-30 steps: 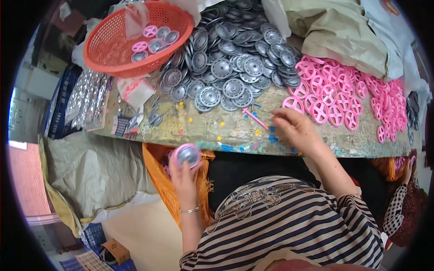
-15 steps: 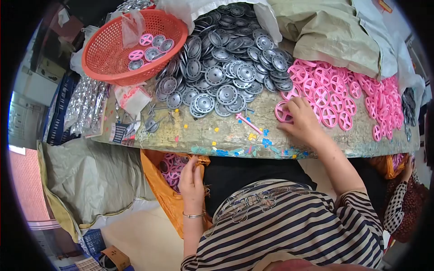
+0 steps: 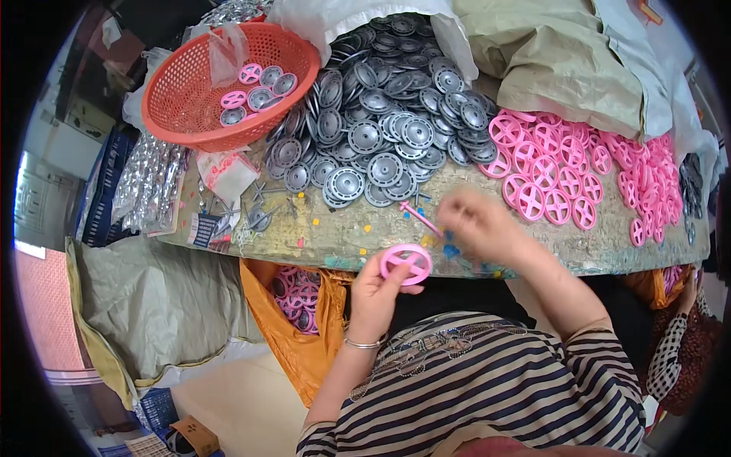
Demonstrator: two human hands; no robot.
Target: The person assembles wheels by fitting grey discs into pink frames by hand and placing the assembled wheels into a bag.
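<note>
Head view. Far left, a red basket [image 3: 217,139] carried a few pink and grey wheels, its open side tipped your way, probably so that you could see and reach inside. Below the edge of the tabletop [image 3: 343,240], an orange bag [image 3: 301,365] hung open with pink and grey pieces in it; its mouth was likely left slack to sit within short reach of your left side. Grey discs [image 3: 365,137] were heaped farther back, apparently to leave the front strip for handwork.

Your left hand [image 3: 375,293] was closed on a pink wheel [image 3: 411,263], thumb across its face and fingers beneath, spoked side up; that grip seemed meant to keep the cross exposed. The wheel sat at the fingertips, just over the near edge. More pink showed under it; couldn't tell whether that was a second piece.

A pink pin [image 3: 420,218] lay slantwise between your hands, its lower end just beside the right fingers. Your right hand [image 3: 480,225] was blurred above the tabletop; couldn't tell if its fingers were apart, together or gripping anything. Right of it, loose pink rings [image 3: 544,171] lay near, probably heaped there for that side's reach.
</note>
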